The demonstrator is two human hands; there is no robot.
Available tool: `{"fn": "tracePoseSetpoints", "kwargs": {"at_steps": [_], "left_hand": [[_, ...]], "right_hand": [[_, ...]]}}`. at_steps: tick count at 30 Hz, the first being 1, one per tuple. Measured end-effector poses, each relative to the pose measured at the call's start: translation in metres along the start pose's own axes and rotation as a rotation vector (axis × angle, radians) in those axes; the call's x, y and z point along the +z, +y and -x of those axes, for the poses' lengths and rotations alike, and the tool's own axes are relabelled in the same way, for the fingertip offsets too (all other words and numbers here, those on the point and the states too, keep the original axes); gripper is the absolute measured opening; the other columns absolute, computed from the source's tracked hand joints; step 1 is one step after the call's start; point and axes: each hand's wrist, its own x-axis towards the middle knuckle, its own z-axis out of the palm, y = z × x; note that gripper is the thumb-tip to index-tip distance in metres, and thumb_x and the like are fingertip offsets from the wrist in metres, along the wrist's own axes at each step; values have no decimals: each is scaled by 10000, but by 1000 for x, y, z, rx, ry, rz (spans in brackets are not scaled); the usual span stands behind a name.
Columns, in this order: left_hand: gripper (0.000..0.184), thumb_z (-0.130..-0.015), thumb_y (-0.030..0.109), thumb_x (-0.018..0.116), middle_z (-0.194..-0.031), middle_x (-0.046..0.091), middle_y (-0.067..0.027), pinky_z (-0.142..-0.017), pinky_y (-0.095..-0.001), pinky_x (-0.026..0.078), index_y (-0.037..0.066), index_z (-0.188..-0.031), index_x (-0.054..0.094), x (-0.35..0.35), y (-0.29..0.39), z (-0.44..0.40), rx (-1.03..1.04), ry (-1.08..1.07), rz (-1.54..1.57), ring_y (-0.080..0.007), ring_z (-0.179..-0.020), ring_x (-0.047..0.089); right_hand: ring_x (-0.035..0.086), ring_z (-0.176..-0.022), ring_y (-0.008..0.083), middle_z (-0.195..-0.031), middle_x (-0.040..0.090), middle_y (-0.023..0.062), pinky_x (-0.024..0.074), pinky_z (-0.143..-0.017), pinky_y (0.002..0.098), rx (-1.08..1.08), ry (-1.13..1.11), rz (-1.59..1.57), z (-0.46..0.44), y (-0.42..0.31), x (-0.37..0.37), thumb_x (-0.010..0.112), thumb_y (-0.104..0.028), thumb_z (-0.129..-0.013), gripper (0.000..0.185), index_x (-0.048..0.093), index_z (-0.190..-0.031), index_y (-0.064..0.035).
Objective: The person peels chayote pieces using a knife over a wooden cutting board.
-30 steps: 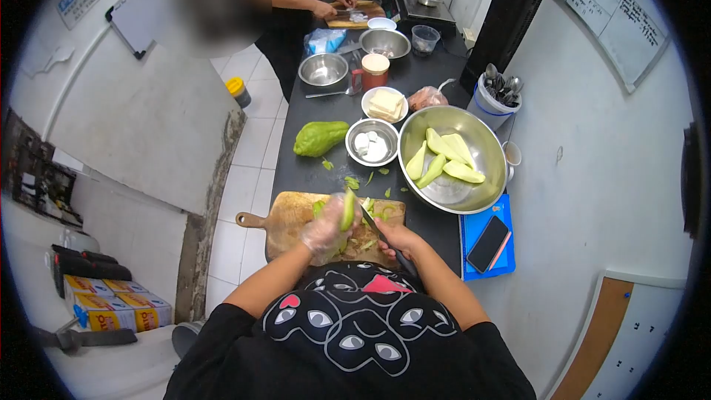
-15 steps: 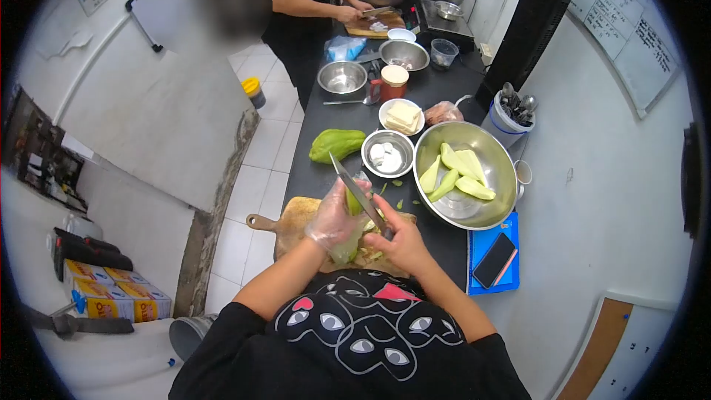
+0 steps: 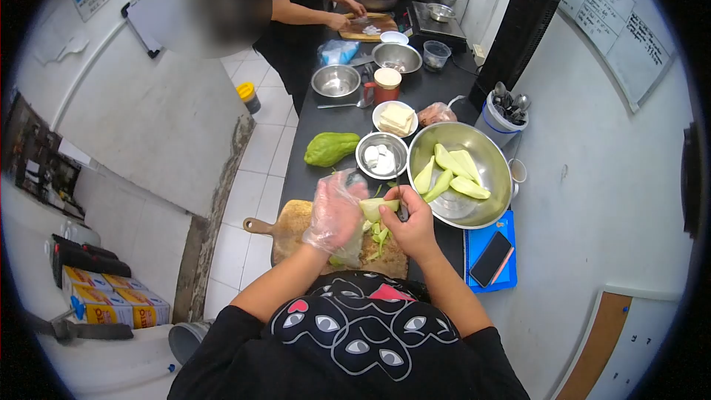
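Note:
My left hand (image 3: pixel 337 209), in a clear plastic glove, is palm up with its fingers apart over the wooden cutting board (image 3: pixel 292 215). Beside its fingers is a pale peeled chayote piece (image 3: pixel 376 209), pinched by my bare right hand (image 3: pixel 411 224). That same hand also keeps hold of a knife (image 3: pixel 401 191), its blade pointing away from me and seen nearly edge-on. Green peelings (image 3: pixel 379 237) lie on the board below. A whole green chayote (image 3: pixel 330 149) rests beyond my left hand. Several peeled pieces (image 3: pixel 449 174) lie in the large steel bowl (image 3: pixel 503 200) on the right.
A small steel bowl (image 3: pixel 361 166) with white lumps stands ahead, near a plate of pale slabs (image 3: pixel 396 117) and a red mug (image 3: pixel 386 90). A phone (image 3: pixel 492 259) lies on a blue folder (image 3: pixel 509 224) at right. Across the counter, another person's hands (image 3: pixel 342 21) work at a board.
The chayote piece has passed from my left hand to my right. My left hand has opened. The knife has swung from slanting across the left hand to beside the right hand.

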Motion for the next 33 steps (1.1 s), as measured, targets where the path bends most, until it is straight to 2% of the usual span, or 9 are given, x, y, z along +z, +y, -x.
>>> {"fn": "tracePoseSetpoints", "kwargs": {"at_steps": [4, 7, 10, 11, 12, 16, 24, 30, 33], "left_hand": [[603, -930, 582, 203, -1262, 462, -201, -1005, -470, 328, 154, -1328, 351, -2, 11, 5, -316, 91, 10, -300, -1172, 438], [571, -944, 548, 220, -1312, 442, -197, -1023, -473, 318, 148, -1316, 389, 9, 1, 9, -409, -97, 95, -316, -1207, 431], [502, -946, 512, 303, -1195, 536, -167, -922, -465, 415, 136, -1248, 442, -15, 3, -8, -315, -84, 147, -303, -1047, 538], [484, -945, 503, 325, -1165, 555, -159, -890, -455, 444, 135, -1231, 451, -25, 7, -15, -297, -52, 188, -295, -1012, 555], [407, -947, 471, 363, -1021, 584, -125, -749, -408, 492, 126, -1131, 476, -9, 19, -14, -246, 77, 118, -254, -861, 574], [353, -946, 452, 382, -873, 546, -76, -662, -359, 476, 118, -1027, 464, 18, 43, -13, -117, 121, 205, -217, -744, 536], [353, -944, 452, 372, -841, 519, -62, -638, -337, 444, 121, -936, 496, 33, 50, -19, 45, 121, 249, -219, -730, 506], [378, -946, 456, 349, -794, 501, -55, -624, -331, 426, 123, -859, 504, 38, 52, -19, 120, 52, 227, -211, -720, 491], [379, -945, 458, 346, -785, 499, -52, -612, -329, 418, 128, -850, 506, 43, 53, -18, 133, 62, 210, -204, -710, 485]], "right_hand": [[590, -655, 165, -763, 597, 68, 464, -596, 278, -266, -64, 351, 0, -11, -4, 683, -86, -748, 274, 527, -967, -37], [613, -681, 269, -812, 615, 119, 483, -611, 328, -419, -188, 570, 7, -5, 11, 718, -138, -714, 436, 536, -1106, -76], [615, -780, 314, -926, 618, 162, 484, -675, 361, -277, -301, 560, 17, -27, 14, 699, -230, -755, 666, 418, -1353, -136], [617, -811, 314, -976, 616, 154, 490, -683, 367, -208, -301, 532, 19, -32, 9, 678, -265, -771, 656, 406, -1360, -167], [620, -841, 313, -1026, 613, 146, 495, -692, 373, -139, -302, 503, 22, -33, 1, 657, -301, -787, 646, 393, -1367, -198], [625, -856, 329, -1024, 630, 146, 501, -719, 385, -69, -249, 529, 38, -20, -19, 602, -344, -833, 525, 451, -1327, -249], [626, -764, 319, -877, 641, 138, 501, -652, 376, -87, -205, 574, 59, -16, -18, 590, -368, -844, 452, 522, -1270, -233], [603, -743, 327, -871, 633, 157, 480, -666, 366, -64, -231, 585, 61, -24, -15, 587, -306, -853, 423, 551, -1244, -147], [619, -703, 311, -809, 629, 138, 493, -611, 378, -149, -175, 584, 61, -14, -13, 599, -362, -842, 432, 547, -1248, -225]]}}
